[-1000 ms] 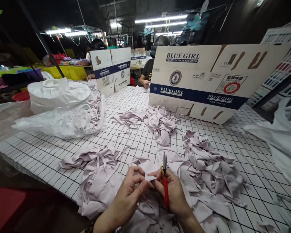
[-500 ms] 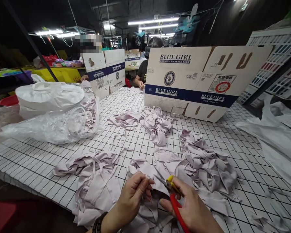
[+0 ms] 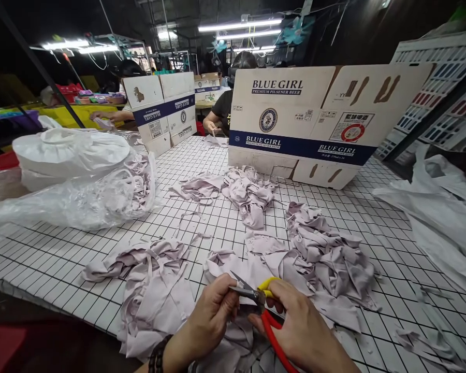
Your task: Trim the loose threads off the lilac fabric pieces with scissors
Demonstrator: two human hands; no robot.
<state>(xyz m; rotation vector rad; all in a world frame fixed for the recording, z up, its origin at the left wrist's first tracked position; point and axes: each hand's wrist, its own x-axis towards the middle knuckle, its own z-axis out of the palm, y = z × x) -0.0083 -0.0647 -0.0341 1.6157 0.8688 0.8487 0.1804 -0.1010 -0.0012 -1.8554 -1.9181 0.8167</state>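
My right hand (image 3: 303, 326) grips small thread snips (image 3: 262, 305) with red and yellow handles, the blades open and pointing left. My left hand (image 3: 212, 318) is closed in a pinch right at the blade tips, holding a pale lilac fabric piece (image 3: 241, 331) that lies under both hands. Heaps of the same lilac fabric pieces (image 3: 330, 259) spread across the white gridded table (image 3: 62, 248) in front of me, with another heap (image 3: 155, 290) to the left.
An unfolded Blue Girl beer carton (image 3: 306, 124) stands across the table's far side. A clear plastic bag (image 3: 81, 199) with white and lilac fabric lies at the left, white plastic (image 3: 442, 207) at the right. Other people sit behind further cartons (image 3: 163, 109).
The snips swung from upright to pointing left, with the blades now open at my left fingertips. Both hands dropped lower over the fabric, and the white piece held up earlier is gone from view.
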